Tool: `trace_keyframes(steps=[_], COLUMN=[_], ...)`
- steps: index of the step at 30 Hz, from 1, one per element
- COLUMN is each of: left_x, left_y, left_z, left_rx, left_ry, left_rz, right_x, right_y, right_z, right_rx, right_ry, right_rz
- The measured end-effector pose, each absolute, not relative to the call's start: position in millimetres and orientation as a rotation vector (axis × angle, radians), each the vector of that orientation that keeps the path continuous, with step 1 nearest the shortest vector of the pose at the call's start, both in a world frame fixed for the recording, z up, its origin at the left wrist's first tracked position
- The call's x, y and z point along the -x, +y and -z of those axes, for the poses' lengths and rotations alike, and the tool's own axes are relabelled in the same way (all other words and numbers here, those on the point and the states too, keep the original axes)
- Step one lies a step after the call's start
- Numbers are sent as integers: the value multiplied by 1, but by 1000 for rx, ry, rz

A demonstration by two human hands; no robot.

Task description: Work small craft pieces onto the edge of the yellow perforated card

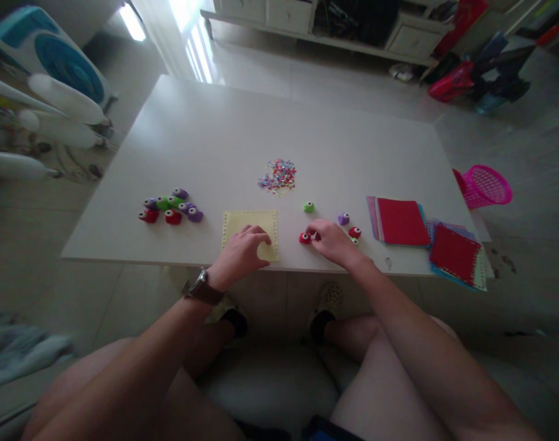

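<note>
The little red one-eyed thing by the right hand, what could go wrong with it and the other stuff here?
The red one-eyed piece sits near the front edge of the table, so a slip of the right hand might knock it off. The pile of tiny bits lies loose and could scatter if bumped. The outer stack of sheets seems to poke past the edge and might slide down.

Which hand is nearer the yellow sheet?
Left. The left hand is over the near part of the yellow sheet, partly covering it; the right hand is off to its right, at a red one-eyed figure.
</note>
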State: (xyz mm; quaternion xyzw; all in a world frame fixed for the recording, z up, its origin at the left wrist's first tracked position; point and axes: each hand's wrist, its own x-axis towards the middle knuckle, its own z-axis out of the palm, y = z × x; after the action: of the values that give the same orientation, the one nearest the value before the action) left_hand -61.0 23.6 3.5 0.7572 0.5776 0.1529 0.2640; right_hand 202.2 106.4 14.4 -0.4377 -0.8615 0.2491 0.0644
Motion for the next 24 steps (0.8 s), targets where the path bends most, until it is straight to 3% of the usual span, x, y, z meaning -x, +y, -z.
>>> trace_keyframes(steps=[13,24], left_x=[49,46], left_y=[22,30], left_z=[1,-17], left_rx=[-2029,-1903], left_ry=[1550,1358], left_rz=[-474,-797], right_x=[-192,-158], right_y=[95,69], right_z=[-2,-16], right_rx=[1417,1068], right_ry=[-2525,-2083], right_rz=[-697,-1189])
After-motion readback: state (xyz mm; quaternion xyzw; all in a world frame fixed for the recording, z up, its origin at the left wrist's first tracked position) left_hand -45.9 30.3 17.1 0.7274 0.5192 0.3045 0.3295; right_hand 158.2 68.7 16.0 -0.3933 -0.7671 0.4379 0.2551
